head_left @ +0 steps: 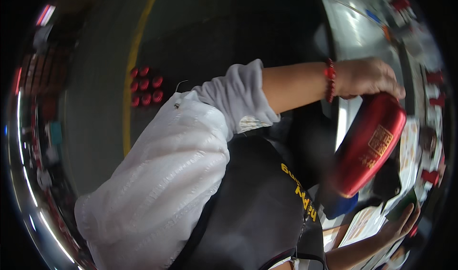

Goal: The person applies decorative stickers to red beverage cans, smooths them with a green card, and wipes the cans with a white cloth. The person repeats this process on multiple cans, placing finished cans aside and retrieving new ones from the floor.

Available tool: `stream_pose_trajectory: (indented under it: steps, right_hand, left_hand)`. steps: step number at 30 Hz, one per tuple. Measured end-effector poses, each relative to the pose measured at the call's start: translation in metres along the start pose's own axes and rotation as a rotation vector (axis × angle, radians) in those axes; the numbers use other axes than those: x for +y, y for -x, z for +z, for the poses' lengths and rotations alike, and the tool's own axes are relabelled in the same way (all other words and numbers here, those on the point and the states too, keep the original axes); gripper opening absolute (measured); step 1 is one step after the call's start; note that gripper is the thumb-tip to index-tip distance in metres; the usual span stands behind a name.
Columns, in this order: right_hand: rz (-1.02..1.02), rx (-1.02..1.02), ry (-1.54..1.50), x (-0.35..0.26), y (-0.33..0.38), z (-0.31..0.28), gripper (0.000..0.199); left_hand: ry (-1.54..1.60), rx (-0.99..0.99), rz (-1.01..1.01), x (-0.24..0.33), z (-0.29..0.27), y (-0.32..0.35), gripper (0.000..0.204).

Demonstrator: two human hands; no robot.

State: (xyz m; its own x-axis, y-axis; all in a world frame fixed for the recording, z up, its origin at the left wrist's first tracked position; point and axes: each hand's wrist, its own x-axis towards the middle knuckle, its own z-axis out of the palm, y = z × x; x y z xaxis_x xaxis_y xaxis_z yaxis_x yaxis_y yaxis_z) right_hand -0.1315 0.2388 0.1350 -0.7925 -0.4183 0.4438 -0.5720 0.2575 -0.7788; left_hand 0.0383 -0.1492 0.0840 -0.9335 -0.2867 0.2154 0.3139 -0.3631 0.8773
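My left hand (pixel 369 77), with a red bead bracelet on its wrist, grips the upper end of a shiny red bottle (pixel 369 146) with rounded edges and gold print. The bottle hangs tilted, its lower end toward my apron (pixel 257 198). Lower right, my right hand (pixel 398 226) has its fingers stretched out and apart. It lies beside a dark green flat thing (pixel 403 205); whether the fingers touch it I cannot tell. A black object (pixel 386 181) and a dark blue item (pixel 339 207) are partly hidden behind the bottle.
A shiny metal worktable (pixel 353 21) runs along the right, with printed sheets (pixel 409 146) and small red items (pixel 430 177) on that side. Several round red objects (pixel 145 85) stand in rows by a yellow floor line (pixel 134 45). Stacked brown boxes (pixel 45 72) are at far left.
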Motion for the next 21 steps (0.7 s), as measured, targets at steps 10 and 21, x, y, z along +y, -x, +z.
stream_pose_trajectory:
  steps: [10,21]
  right_hand:
    - [-0.570,-0.784,0.591,-0.027,-0.123,0.187,0.037]
    - [-0.341,-0.838,0.921,-0.018,-0.080,0.293,0.058]
  left_hand:
    - [-1.224,1.208,0.226,0.024,-0.190,0.323,0.037]
    - [-1.392,1.449,-0.491,-0.139,-0.422,0.525,0.040]
